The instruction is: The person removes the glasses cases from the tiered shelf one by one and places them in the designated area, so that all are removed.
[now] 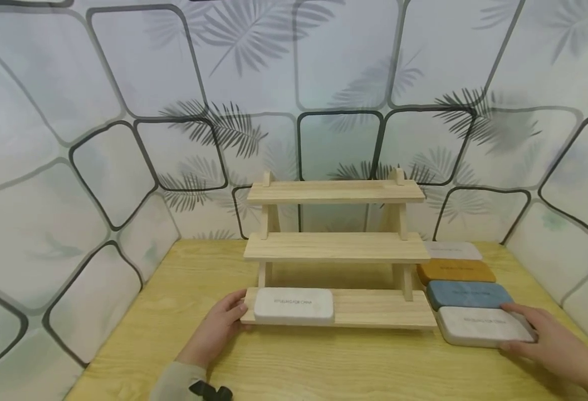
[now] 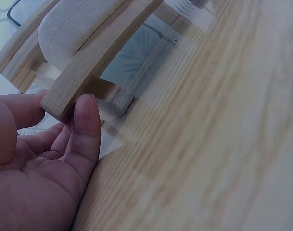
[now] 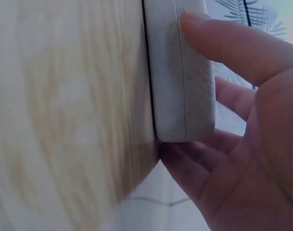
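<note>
A three-tier wooden display stand [image 1: 336, 245] stands on the table, and my left hand [image 1: 221, 323] pinches the left end of its lowest board. In the left wrist view, thumb and fingers [image 2: 86, 118] close around that board end. On the lowest tier, toward the left, lies a white glasses case [image 1: 294, 306] with printed lettering. My right hand [image 1: 549, 340] holds the right end of another white glasses case [image 1: 484, 326] on the table right of the stand. The right wrist view shows the thumb across its seamed side [image 3: 182, 77], fingers on the opposite side.
Behind the held case, a blue case [image 1: 469, 293], an orange-brown case [image 1: 456, 270] and a pale case [image 1: 451, 250] form a row along the stand's right side. Patterned fabric walls [image 1: 344, 83] enclose the wood-grain table [image 1: 294, 367] at the back and sides.
</note>
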Available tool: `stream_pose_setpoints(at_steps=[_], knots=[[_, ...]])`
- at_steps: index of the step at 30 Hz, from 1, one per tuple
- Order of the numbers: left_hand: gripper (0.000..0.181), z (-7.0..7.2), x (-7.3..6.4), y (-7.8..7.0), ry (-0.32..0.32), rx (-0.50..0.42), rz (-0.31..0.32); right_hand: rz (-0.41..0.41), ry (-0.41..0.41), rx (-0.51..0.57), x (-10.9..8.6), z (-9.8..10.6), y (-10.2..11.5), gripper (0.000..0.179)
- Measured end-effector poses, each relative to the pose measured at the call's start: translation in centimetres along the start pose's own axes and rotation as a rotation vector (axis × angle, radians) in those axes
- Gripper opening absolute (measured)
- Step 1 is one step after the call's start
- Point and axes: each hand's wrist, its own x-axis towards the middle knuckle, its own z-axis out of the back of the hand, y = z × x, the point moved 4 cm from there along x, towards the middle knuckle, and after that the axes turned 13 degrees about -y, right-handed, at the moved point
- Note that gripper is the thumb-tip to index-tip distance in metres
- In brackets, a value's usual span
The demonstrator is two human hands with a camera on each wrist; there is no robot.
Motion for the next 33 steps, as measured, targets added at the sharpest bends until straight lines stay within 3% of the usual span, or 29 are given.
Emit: stream_pose_setpoints(at_steps=[9, 13, 20, 33], knots=[[0.051, 0.1, -0.2, -0.1, -0.005, 0.009, 0.008, 0.036, -0.142, 0.009, -0.6, 1.1, 2.3, 0.080], [0.051, 0.2, -0.2, 0.0, -0.003, 0.017, 0.020, 0.055, -0.133, 0.014, -0.7, 1.5, 4.6, 0.079], [0.052, 0.1, -0.1, -0.2, -0.003, 0.010, 0.016, 0.202, -0.191, 0.106, -0.5, 2.3, 9.7, 0.068], [0.052, 0.0, -0.1, -0.1, 0.003, 0.015, 0.018, 0.271, -0.109, 0.199, 0.2, 1.6, 15.6, 0.067]])
